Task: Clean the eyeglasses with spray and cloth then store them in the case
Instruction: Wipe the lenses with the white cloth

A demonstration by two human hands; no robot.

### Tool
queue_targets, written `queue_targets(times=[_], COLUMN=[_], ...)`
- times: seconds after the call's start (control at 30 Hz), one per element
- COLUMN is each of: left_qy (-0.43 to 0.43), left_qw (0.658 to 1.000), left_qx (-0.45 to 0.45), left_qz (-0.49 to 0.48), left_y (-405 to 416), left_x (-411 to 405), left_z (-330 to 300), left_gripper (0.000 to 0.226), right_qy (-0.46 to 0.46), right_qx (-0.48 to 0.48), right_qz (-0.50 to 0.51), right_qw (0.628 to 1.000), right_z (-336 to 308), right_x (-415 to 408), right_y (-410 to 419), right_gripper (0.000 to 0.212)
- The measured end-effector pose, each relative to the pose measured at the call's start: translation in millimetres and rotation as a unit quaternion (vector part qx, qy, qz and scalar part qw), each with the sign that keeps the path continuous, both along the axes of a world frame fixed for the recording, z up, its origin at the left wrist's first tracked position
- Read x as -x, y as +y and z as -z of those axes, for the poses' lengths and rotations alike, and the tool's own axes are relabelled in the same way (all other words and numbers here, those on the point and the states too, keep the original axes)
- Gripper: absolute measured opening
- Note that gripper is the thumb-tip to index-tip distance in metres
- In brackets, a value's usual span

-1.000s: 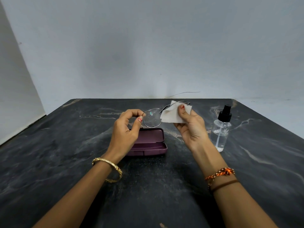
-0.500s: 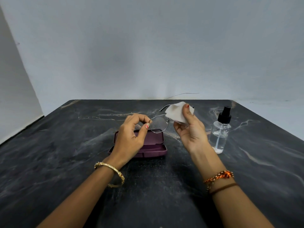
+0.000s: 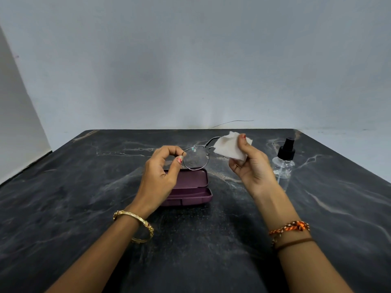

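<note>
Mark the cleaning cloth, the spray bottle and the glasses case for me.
cleaning cloth (image 3: 229, 147), head view, middle of the white fabric.
spray bottle (image 3: 286, 153), head view, black pump cap.
glasses case (image 3: 191, 178), head view, inside of the open maroon lid.

No readable text, labels or numbers anywhere.

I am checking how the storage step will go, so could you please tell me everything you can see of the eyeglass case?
The eyeglass case is a dark plum, hard-shell clamshell that looks like plastic, with rounded corners. It lies open on the dark marbled table, its lid tilted back toward the wall and the shallow base toward the person. What shows of its inside holds nothing. The left hand hides its left part, so contact there cannot be judged. The eyeglasses are held above its far edge, apparently apart from it.
</note>
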State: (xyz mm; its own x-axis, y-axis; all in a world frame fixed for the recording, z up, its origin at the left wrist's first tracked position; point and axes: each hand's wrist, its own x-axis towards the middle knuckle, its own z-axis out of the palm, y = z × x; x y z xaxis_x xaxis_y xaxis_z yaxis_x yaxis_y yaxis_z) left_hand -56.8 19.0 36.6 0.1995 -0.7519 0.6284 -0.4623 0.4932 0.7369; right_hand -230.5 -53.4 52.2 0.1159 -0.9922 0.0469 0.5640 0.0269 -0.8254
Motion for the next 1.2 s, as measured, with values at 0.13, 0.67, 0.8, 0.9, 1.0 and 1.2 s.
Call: queue_targets(times=[0.13,0.67,0.8,0.9,1.0,1.2], left_qy=[-0.010,0.006,-0.025,-0.052,-0.042,-0.026], left_qw=[1.000,1.000,1.000,0.999,0.999,1.000], left_qx=[0.007,-0.005,-0.006,0.007,0.007,0.003], left_qz=[0.009,0.014,0.008,0.005,0.004,0.001], left_y=[1.0,0.4,1.7,3.0,3.4,3.1], left_x=[2.8,-0.1,3.1,6.5,7.0,2.6], left_z=[0.8,-0.5,0.8,2.1,1.6,-2.9], left_gripper=[0.026,0.023,0.024,0.026,0.029,0.029], right_qy=[-0.107,0.044,-0.027,-0.059,-0.053,0.079], right_qx=[-0.033,0.058,0.020,0.018,0.047,0.122], right_qz=[-0.001,-0.014,0.012,0.016,-0.012,-0.019], right_qw=[0.994,0.997,0.999,0.998,0.997,0.989], right_z=[-1.9,-2.1,-1.5,-1.1,-0.1,-1.1], right_x=[-6.3,-1.8,-8.4,-12.3,-11.7,-3.4], right_y=[6.4,3.3,7.3,9.9,9.1,6.5], right_gripper=[0.010,0.009,0.015,0.013,0.005,0.009])
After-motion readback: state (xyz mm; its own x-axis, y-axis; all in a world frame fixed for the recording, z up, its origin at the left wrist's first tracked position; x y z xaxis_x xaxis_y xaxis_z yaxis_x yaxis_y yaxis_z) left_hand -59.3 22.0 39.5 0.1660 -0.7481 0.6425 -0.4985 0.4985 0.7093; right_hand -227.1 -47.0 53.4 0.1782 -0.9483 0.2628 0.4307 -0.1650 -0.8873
